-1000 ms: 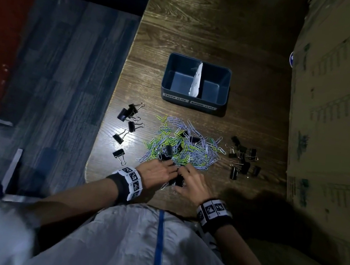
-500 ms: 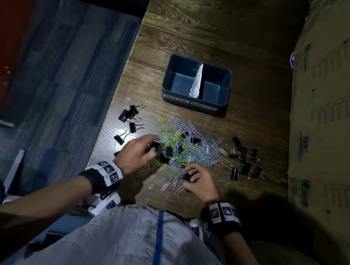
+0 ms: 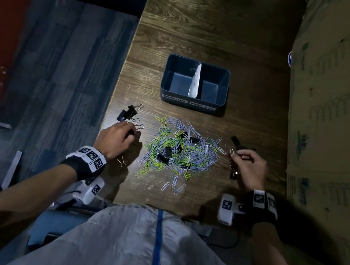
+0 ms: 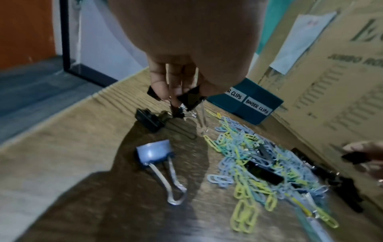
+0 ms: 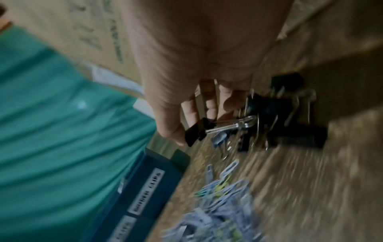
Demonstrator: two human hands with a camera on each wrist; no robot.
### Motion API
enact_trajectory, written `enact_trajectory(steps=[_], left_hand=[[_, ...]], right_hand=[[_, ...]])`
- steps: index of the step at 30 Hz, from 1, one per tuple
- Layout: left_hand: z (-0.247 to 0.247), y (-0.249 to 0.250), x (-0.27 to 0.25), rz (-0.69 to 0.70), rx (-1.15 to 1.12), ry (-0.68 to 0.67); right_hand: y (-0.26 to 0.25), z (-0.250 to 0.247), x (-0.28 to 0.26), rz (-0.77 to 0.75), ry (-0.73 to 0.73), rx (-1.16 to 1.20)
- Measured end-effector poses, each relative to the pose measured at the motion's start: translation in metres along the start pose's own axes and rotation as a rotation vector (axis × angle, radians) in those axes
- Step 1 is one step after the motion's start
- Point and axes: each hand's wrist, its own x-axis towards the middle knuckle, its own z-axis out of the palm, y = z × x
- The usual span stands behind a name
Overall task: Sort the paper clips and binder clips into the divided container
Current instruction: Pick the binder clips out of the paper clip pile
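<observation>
While curled around black binder clips, left hand hovers left of the paper clip pile, fingertips pinching at least two clip bodies, wire handles hanging down. Right hand on the far side of the pile, thumb and fingers pinching one black binder clip by its body, silver handles sticking out sideways. Just beyond that hand, right of the pile, a loose cluster of black binder clips; exact count lost to blur. Left of the pile, beyond the left hand, a few more black binder clips lying on the wooden table. Nearer the body than the left hand, one lone binder clip flat on the table, handles pointing toward the person. Several black binder clips buried within the pile itself. Behind the pile, divided container, labelled for paper clips on the left half and binder clips on the right, white divider upright between the halves. Right of the pile, past the right hand, a cardboard box bordering the table.
</observation>
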Motion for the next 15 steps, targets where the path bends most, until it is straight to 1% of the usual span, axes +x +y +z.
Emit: enact_trajectory(steps=[2, 4, 7, 9, 11, 12, 13, 15], left_hand=[[0.0, -0.009, 0.004, 0.064, 0.134, -0.071], [0.002, -0.015, 0.006, 0.134, 0.187, -0.1], [0.004, -0.013, 0.008, 0.178, 0.228, -0.075], [0.004, -0.006, 0.008, 0.186, 0.267, -0.023], [0.004, 0.007, 0.008, 0.215, 0.289, -0.001], [0.007, 0.013, 0.007, 0.258, 0.282, -0.007], [0.01, 0.02, 0.006, 0.309, 0.272, -0.026], [0.021, 0.034, 0.005, 0.406, 0.249, -0.091]], right_hand=[[0.0, -0.007, 0.008, -0.055, 0.013, -0.287], [0.0, -0.008, 0.011, -0.076, -0.032, -0.439], [0.002, -0.006, 0.013, -0.106, -0.103, -0.519], [0.001, -0.001, 0.01, -0.154, -0.086, -0.556], [-0.006, 0.009, 0.004, -0.244, -0.053, -0.616], [-0.01, 0.017, -0.001, -0.286, -0.078, -0.643], [-0.015, 0.028, -0.006, -0.318, -0.14, -0.665], [-0.027, 0.053, -0.016, -0.372, -0.308, -0.691]])
